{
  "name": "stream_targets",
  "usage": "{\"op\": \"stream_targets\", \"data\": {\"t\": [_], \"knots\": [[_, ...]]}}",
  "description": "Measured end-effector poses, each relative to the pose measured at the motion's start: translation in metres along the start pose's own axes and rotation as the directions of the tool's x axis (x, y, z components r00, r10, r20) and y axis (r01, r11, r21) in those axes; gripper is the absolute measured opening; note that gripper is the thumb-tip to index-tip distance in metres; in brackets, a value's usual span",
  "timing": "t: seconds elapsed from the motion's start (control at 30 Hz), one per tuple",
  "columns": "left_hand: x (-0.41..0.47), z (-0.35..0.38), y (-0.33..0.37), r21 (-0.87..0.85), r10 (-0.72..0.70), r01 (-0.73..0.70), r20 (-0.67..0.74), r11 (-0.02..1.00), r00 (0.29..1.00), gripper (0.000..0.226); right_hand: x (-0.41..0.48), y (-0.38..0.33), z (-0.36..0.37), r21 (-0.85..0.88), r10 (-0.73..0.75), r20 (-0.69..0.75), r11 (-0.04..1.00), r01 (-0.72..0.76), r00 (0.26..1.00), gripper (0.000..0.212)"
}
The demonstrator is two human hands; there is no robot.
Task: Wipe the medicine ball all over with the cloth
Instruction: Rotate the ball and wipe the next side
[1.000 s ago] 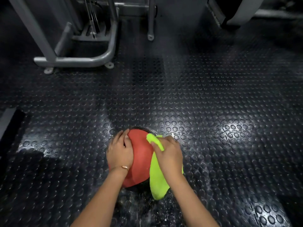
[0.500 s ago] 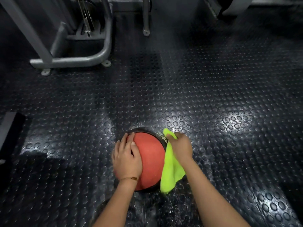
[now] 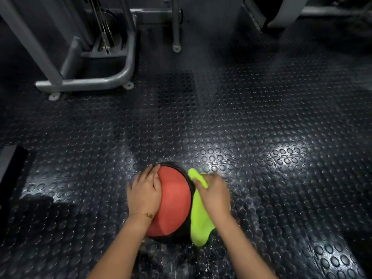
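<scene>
A red and black medicine ball (image 3: 173, 202) rests on the studded rubber floor, low in the middle of the view. My left hand (image 3: 144, 193) lies flat on its left side, fingers spread, holding it steady. My right hand (image 3: 214, 194) presses a bright yellow-green cloth (image 3: 199, 222) against the ball's right side. The cloth hangs down past the ball toward the floor, and one end sticks up above my fingers. The ball's right face and underside are hidden.
A grey steel gym machine frame (image 3: 84, 82) with cables stands at the back left, and a thin upright post (image 3: 176, 23) stands behind the ball. A dark flat object (image 3: 10, 170) lies at the left edge. Black studded flooring (image 3: 261, 137) spreads to the right.
My right hand slid the cloth from the ball's top over to its right side and now sits a little lower there. My left hand stayed on the left side.
</scene>
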State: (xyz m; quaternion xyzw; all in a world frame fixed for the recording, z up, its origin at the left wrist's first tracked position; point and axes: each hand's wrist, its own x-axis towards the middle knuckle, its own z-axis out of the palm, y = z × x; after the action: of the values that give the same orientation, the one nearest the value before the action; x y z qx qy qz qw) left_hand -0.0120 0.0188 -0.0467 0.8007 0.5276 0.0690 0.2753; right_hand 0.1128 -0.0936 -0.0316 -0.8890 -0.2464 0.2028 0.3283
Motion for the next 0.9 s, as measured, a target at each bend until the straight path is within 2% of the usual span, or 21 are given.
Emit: {"op": "stream_targets", "data": {"t": [0.07, 0.13, 0.2, 0.27, 0.3, 0.33, 0.4, 0.47, 0.5, 0.53, 0.57, 0.6, 0.67, 0.7, 0.73, 0.8, 0.87, 0.9], "knots": [[0.006, -0.002, 0.005, -0.007, -0.154, 0.154, 0.012, 0.988, 0.988, 0.047, -0.025, -0.009, 0.010, -0.020, -0.188, -0.012, 0.982, 0.188, 0.982, 0.042], [0.000, 0.000, 0.007, -0.025, -0.224, 0.223, -0.012, 0.974, 0.975, 0.048, -0.033, -0.010, 0.019, -0.004, -0.203, -0.027, 0.979, 0.203, 0.979, 0.051], [-0.010, 0.003, 0.002, -0.029, -0.184, 0.182, -0.086, 0.983, 0.979, 0.055, -0.018, -0.003, 0.025, 0.039, -0.062, -0.041, 0.997, 0.063, 0.997, 0.047], [-0.014, 0.005, 0.000, -0.028, -0.158, 0.156, -0.134, 0.987, 0.978, 0.060, 0.007, 0.004, 0.024, 0.074, 0.172, -0.009, 0.983, -0.171, 0.985, 0.042], [-0.013, 0.006, 0.001, -0.017, -0.154, 0.153, -0.148, 0.988, 0.977, 0.060, 0.016, 0.006, 0.022, 0.077, 0.246, 0.020, 0.966, -0.247, 0.969, 0.042], [-0.013, 0.007, 0.003, -0.009, -0.156, 0.157, -0.154, 0.988, 0.976, 0.060, 0.019, 0.005, 0.021, 0.056, 0.249, 0.028, 0.967, -0.250, 0.968, 0.041], [-0.011, 0.008, 0.006, -0.002, -0.150, 0.152, -0.153, 0.988, 0.977, 0.061, 0.008, -0.005, 0.022, -0.001, 0.050, -0.020, 0.999, -0.050, 0.999, 0.037], [-0.009, 0.009, 0.004, 0.007, -0.138, 0.141, -0.148, 0.990, 0.979, 0.064, -0.011, -0.017, 0.024, -0.014, -0.171, -0.028, 0.985, 0.170, 0.985, 0.042], [-0.010, 0.009, 0.002, 0.015, -0.127, 0.131, -0.152, 0.991, 0.980, 0.067, -0.016, -0.018, 0.024, -0.024, -0.216, -0.027, 0.976, 0.216, 0.976, 0.046], [-0.012, 0.009, 0.001, 0.023, -0.111, 0.116, -0.154, 0.993, 0.982, 0.069, -0.014, -0.016, 0.025, -0.026, -0.200, -0.028, 0.980, 0.199, 0.979, 0.047], [-0.015, 0.009, 0.001, 0.031, -0.097, 0.103, -0.152, 0.994, 0.984, 0.069, -0.005, -0.010, 0.025, -0.010, -0.122, -0.027, 0.993, 0.122, 0.992, 0.044], [-0.018, 0.009, 0.002, 0.037, -0.089, 0.095, -0.151, 0.995, 0.985, 0.068, 0.007, -0.003, 0.024, 0.025, 0.005, -0.006, 1.000, -0.005, 1.000, 0.040], [-0.022, 0.010, 0.003, 0.038, -0.093, 0.100, -0.151, 0.994, 0.984, 0.067, 0.025, 0.006, 0.019, 0.079, 0.234, 0.072, 0.968, -0.240, 0.969, 0.043], [-0.022, 0.009, 0.004, 0.034, -0.098, 0.105, -0.148, 0.994, 0.984, 0.067, 0.027, 0.007, 0.019, 0.065, 0.248, 0.085, 0.965, -0.254, 0.965, 0.043], [-0.022, 0.009, 0.003, 0.033, -0.099, 0.105, -0.149, 0.994, 0.984, 0.066, 0.024, 0.004, 0.019, 0.018, 0.203, 0.079, 0.979, -0.205, 0.976, 0.041], [-0.021, 0.009, 0.001, 0.028, -0.099, 0.105, -0.164, 0.994, 0.981, 0.065, 0.004, -0.008, 0.020, -0.029, 0.001, 0.026, 1.000, -0.001, 1.000, 0.035], [-0.022, 0.008, 0.000, 0.024, -0.094, 0.100, -0.183, 0.995, 0.979, 0.067, -0.019, -0.016, 0.020, -0.020, -0.186, -0.014, 0.982, 0.186, 0.982, 0.034], [-0.025, 0.009, -0.001, 0.030, -0.087, 0.094, -0.184, 0.995, 0.979, 0.068, -0.021, -0.016, 0.020, -0.025, -0.218, -0.027, 0.976, 0.217, 0.976, 0.035]]}}
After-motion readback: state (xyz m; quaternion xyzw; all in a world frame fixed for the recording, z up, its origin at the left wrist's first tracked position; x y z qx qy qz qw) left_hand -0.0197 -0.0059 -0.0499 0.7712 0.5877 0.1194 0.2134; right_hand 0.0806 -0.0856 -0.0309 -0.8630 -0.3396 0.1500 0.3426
